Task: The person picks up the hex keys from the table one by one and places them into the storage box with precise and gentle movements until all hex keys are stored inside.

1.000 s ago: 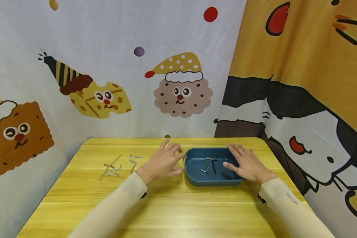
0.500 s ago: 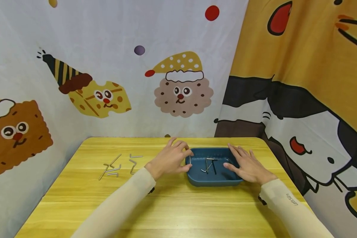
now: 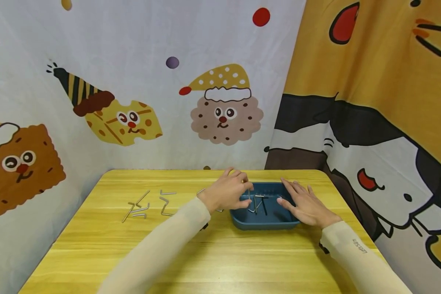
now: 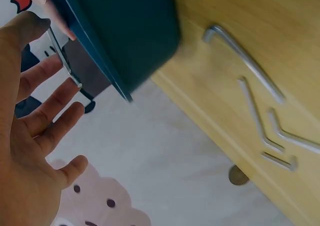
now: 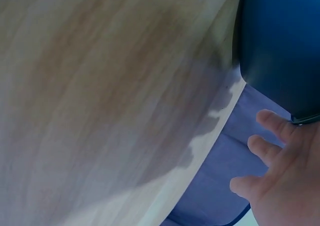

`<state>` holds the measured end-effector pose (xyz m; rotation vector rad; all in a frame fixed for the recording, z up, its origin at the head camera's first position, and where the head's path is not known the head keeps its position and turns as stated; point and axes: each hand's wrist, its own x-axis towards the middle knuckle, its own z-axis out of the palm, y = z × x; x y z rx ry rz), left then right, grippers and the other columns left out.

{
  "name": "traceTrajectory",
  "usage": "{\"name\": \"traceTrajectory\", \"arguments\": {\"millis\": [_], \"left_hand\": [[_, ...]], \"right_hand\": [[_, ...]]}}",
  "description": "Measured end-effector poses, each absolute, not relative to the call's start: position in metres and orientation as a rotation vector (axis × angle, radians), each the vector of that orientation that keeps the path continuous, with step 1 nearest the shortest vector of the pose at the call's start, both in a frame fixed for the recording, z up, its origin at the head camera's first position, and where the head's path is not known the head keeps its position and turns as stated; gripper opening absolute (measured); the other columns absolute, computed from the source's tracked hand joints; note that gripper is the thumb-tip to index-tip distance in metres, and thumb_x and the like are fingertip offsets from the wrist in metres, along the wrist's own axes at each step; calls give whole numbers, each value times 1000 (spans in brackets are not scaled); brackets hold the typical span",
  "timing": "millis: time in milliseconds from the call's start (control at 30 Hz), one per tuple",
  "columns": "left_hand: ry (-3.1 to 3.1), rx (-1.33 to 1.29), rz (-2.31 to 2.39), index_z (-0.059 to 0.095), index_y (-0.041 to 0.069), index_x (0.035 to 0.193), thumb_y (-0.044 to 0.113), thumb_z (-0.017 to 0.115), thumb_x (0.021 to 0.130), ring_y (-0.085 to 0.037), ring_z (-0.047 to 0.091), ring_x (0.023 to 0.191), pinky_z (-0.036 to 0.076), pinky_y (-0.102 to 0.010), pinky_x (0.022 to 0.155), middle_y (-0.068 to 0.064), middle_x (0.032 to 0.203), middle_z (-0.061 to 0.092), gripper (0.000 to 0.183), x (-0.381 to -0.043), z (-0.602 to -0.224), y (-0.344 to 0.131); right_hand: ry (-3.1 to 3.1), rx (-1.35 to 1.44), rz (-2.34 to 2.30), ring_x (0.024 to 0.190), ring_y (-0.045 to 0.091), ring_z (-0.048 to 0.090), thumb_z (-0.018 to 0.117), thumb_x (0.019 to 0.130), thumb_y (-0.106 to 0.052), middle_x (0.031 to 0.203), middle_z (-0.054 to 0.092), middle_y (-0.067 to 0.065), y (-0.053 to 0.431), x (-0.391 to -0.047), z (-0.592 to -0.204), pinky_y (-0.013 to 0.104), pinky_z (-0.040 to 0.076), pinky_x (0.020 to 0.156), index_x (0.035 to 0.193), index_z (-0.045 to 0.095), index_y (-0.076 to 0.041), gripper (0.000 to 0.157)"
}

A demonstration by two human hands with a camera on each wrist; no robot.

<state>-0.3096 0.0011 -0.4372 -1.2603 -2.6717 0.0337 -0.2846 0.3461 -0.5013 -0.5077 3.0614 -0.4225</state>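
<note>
Left wrist view, hex key — long axis slanting down rightward

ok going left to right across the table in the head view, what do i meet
rod cluster → more rods → left hand → tray → right hand
</note>
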Motion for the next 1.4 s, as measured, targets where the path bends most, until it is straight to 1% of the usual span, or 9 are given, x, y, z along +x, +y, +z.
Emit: {"name": "traceTrajectory", "arguments": {"millis": [167,333,533,700,833,1067,1167,1400], "left_hand": [[-2693,-1304,88,79,33,146,59,72,113,-20,64,145,40,-62,141,5,146,72,43,-313,-435,25],[-2699,-1338,153,78,35,147,60,72,113,-20,64,147,41,-60,141,4,150,72,43,-318,-437,51],[-2716,-1351,234,78,37,148,62,71,113,-17,65,148,41,-59,141,6,153,72,44,-320,-436,79],[-2774,-1346,269,75,39,153,63,71,113,-19,59,158,41,-58,142,6,163,68,47,-321,-437,97],[-2795,-1352,281,73,40,156,63,71,113,-20,55,162,40,-58,142,5,167,65,49,-322,-441,108],[-2810,-1346,316,68,40,161,64,68,114,-18,48,169,37,-57,144,6,178,56,53,-321,-445,118],[-2811,-1344,313,67,41,162,64,68,114,-17,46,171,36,-57,145,7,180,53,53,-321,-446,117],[-2782,-1345,256,70,38,159,59,68,116,-16,52,164,38,-59,144,7,171,60,49,-317,-446,101]], "right_hand": [[3058,-502,-425,173,60,34,42,121,-69,189,35,27,345,-285,-502,91,13,136,189,20,-18,88],[3055,-488,-419,174,61,32,41,122,-69,189,34,28,344,-284,-501,91,12,136,188,21,-16,87],[3043,-464,-433,175,61,27,39,122,-69,188,33,30,343,-283,-499,91,9,137,188,21,-16,87],[3042,-463,-428,176,60,25,39,122,-69,189,32,30,344,-284,-500,91,8,137,189,21,-16,87],[3045,-470,-420,177,60,23,38,122,-68,189,32,29,346,-285,-502,91,7,137,189,20,-17,86],[3040,-487,-419,178,58,21,36,123,-66,190,29,29,346,-287,-504,91,6,137,189,18,-18,84],[3044,-493,-413,178,58,21,36,123,-67,190,29,29,345,-288,-503,91,7,137,189,19,-18,84],[3054,-486,-406,177,58,24,39,122,-67,189,32,30,344,-286,-503,91,9,136,188,21,-16,86]]}}
